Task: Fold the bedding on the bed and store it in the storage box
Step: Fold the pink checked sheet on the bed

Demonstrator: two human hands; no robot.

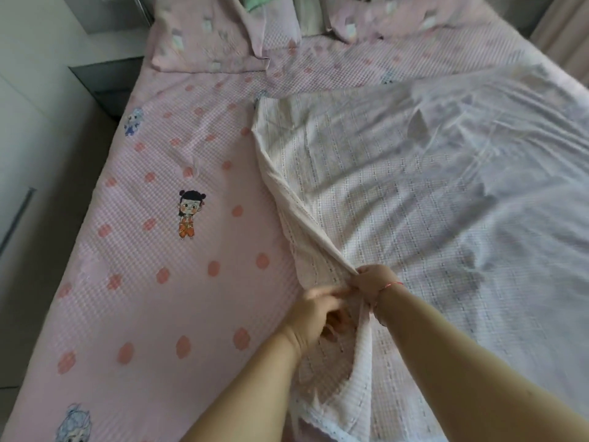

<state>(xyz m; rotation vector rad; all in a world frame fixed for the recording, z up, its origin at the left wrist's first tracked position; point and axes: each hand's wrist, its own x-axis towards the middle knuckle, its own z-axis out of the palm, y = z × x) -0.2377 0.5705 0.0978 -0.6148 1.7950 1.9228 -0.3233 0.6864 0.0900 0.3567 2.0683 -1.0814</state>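
Note:
A thin white blanket (414, 193) with faint stripes lies spread over the right half of the bed. Its left edge is bunched into a ridge running down to my hands. My right hand (373, 282) grips that bunched edge, lifting it slightly. Just below and to the left, my left hand (314, 317) pinches the same edge with its fingers curled around the fabric. Under the blanket lies a pink checked bed sheet (159, 250) with red dots and cartoon figures. No storage box is in view.
Two pink pillows (207, 36) (398, 17) lie at the head of the bed with a green cloth (258, 1) between them. A grey nightstand (105, 81) and white cabinet (28, 106) stand along the bed's left side.

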